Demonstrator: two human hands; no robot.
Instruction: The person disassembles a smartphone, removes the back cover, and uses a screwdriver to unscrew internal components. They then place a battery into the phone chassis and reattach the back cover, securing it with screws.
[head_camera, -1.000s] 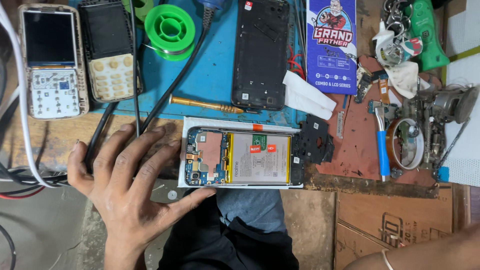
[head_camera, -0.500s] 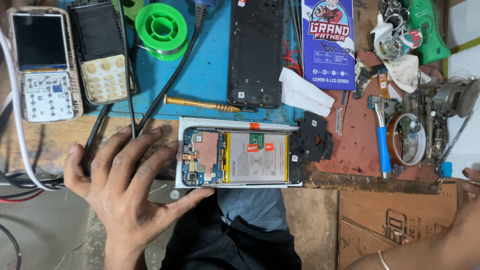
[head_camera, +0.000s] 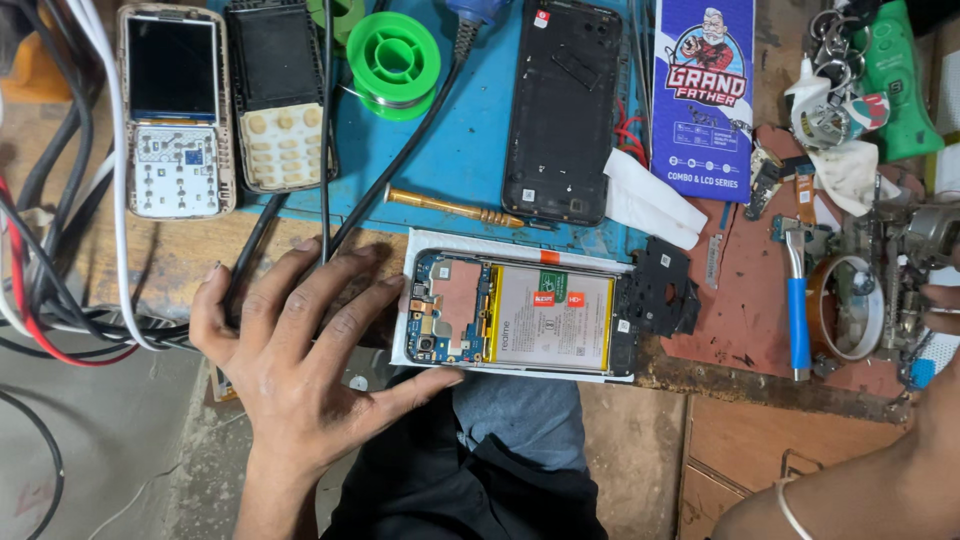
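At the far left I see a gold keypad phone with its front stripped off (head_camera: 175, 110) and a black keypad phone beside it (head_camera: 278, 95), both on the worktop (head_camera: 200, 255). My left hand (head_camera: 300, 370) lies flat and open, fingers spread, thumb touching the near left corner of the opened smartphone with its circuit board and silver battery exposed (head_camera: 520, 318). Just beyond it lie a brass-handled screwdriver (head_camera: 455, 208), a green solder spool (head_camera: 395, 62) and a black phone frame (head_camera: 565, 105) on the blue mat (head_camera: 460, 140). Further right stands a blue-handled tool (head_camera: 797, 315). My right hand (head_camera: 940, 305) barely shows at the right edge; I cannot tell its grip.
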